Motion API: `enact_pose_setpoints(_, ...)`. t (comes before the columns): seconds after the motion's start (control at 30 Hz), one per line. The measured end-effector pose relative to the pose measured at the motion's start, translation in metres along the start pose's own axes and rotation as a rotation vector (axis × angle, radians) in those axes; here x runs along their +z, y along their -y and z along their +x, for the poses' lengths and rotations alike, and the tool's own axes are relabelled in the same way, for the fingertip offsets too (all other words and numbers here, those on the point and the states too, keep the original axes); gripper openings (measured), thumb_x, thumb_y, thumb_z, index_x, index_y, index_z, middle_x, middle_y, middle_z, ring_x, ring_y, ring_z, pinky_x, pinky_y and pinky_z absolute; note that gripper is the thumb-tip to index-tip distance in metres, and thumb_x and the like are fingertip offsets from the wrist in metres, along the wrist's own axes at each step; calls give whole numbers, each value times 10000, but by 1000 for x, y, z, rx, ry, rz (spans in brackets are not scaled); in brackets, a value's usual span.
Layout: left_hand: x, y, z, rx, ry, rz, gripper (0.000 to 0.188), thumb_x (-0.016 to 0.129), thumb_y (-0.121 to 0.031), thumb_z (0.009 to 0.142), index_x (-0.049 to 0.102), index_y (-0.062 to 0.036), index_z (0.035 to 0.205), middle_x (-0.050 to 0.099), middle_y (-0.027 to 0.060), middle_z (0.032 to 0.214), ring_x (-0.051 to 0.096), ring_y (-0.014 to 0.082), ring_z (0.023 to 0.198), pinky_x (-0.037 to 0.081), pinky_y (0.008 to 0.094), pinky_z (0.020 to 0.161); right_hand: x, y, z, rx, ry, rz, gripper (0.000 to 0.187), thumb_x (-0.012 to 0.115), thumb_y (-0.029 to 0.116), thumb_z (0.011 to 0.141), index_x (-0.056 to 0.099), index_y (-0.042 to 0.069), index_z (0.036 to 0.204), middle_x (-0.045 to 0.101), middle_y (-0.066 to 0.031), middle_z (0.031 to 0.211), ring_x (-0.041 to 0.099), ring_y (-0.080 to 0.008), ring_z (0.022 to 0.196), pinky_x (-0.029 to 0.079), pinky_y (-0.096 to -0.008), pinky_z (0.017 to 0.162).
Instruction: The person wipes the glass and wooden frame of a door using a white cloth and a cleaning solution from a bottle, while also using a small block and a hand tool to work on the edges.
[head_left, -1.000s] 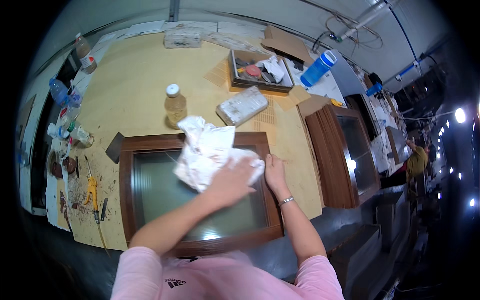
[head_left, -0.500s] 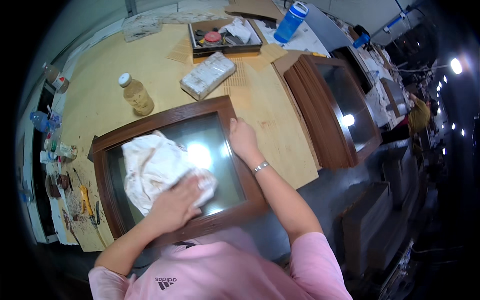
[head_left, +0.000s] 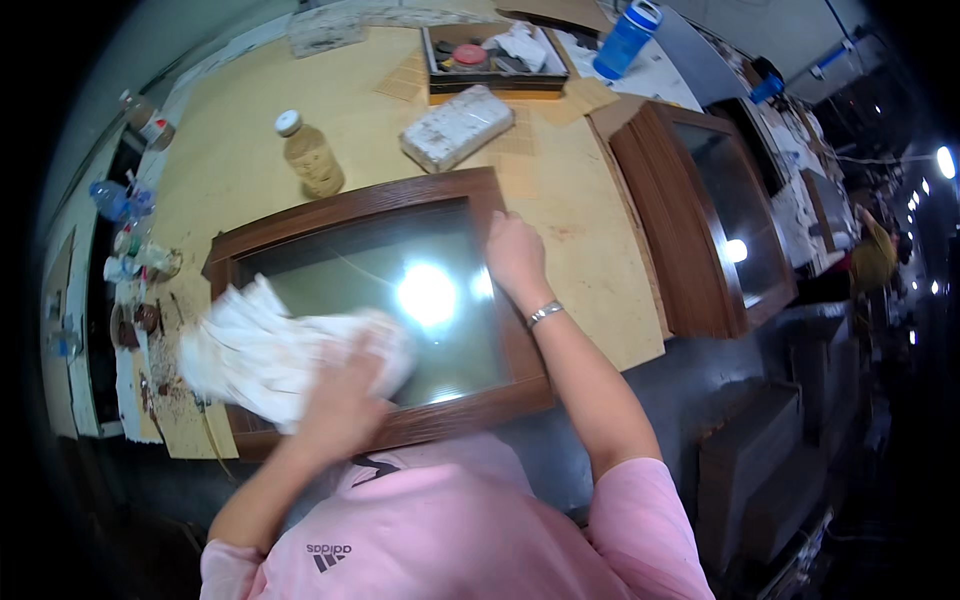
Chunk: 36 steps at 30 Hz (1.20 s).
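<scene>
A brown wood-framed glass panel (head_left: pixel 360 210) lies on the worktable close to my body, bright lamp glare on its glass. My left hand (head_left: pixel 345 400), smeared by motion, presses a bunched white cloth (head_left: pixel 260 350) against the lower left part of the glass. The cloth is lightly stained, and its loose end spreads over the frame's left side. At the upper right of the frame, my right hand (head_left: pixel 517 258) has its fingers closed round the outer edge. Beyond the panel stand a bottle of yellowish liquid (head_left: pixel 315 160) and a pale, smudged block (head_left: pixel 458 128).
A stack of similar framed panels (head_left: pixel 690 220) is on the right. At the back are an open box of small items (head_left: pixel 495 85) and a blue bottle (head_left: pixel 627 40). Small bottles and cups (head_left: pixel 130 240) line the left edge. Another person (head_left: pixel 872 255) is far right.
My left hand has swept the cloth leftward and down across the glass, uncovering its upper middle. The cloth's loose end now hides the yellow-handled tool. My right hand keeps its hold; the view has shifted.
</scene>
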<state>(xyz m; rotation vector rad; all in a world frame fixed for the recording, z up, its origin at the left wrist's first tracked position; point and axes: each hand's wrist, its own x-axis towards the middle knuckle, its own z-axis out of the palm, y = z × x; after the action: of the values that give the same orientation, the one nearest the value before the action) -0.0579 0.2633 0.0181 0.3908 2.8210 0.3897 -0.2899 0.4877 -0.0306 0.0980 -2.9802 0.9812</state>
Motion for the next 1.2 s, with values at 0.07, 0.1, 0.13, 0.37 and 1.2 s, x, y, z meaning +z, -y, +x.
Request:
enact_pose_setpoints(0.07, 3, -47, 1, 290, 85, -31, 667, 664, -385, 902, 476, -22, 1428, 366, 150, 1588, 316, 275, 1487, 231, 533, 1207, 4, 4, -3, 8, 16, 16, 467, 397, 321, 1048, 646, -64, 957, 667, -340, 876, 646, -515, 874, 502, -575, 814)
enact_pose_setpoints(0.1, 6, -35, -2, 267, 38, -27, 643, 661, -366, 909, 477, -46, 1434, 371, 153, 1584, 355, 278, 1465, 261, 520, 1196, 2, 4, -1, 9, 11, 19, 470, 399, 325, 1047, 648, -62, 953, 667, -340, 878, 646, -516, 877, 501, -577, 817)
enact_pose_setpoints(0.13, 6, -18, -10, 247, -4, -29, 621, 658, -348, 916, 477, -69, 1440, 377, 156, 1581, 394, 282, 1444, 292, 506, 1185, -1, 4, 0, -9, 8, 3, 462, 399, 316, 1046, 645, -63, 952, 670, -337, 870, 652, -511, 867, 509, -572, 808)
enact_pose_setpoints(0.37, -16, 100, -95, -473, -684, -467, 372, 492, 70, 961, 637, 4, 1297, 671, 191, 1287, 619, 266, 1237, 435, 327, 1069, -6, 3, -1, 4, 14, -62, 438, 411, 292, 1044, 632, -72, 941, 677, -331, 848, 668, -498, 842, 525, -553, 792)
enact_pose_setpoints(1.2, -11, 26, 158, -108, -292, 84, 584, 559, -334, 981, 427, -68, 1485, 347, 154, 1600, 250, 295, 1519, 165, 580, 1215, 0, -3, -2, -63, -36, -107, 412, 413, 289, 1048, 620, -37, 904, 678, -277, 772, 680, -446, 743, 546, -526, 700)
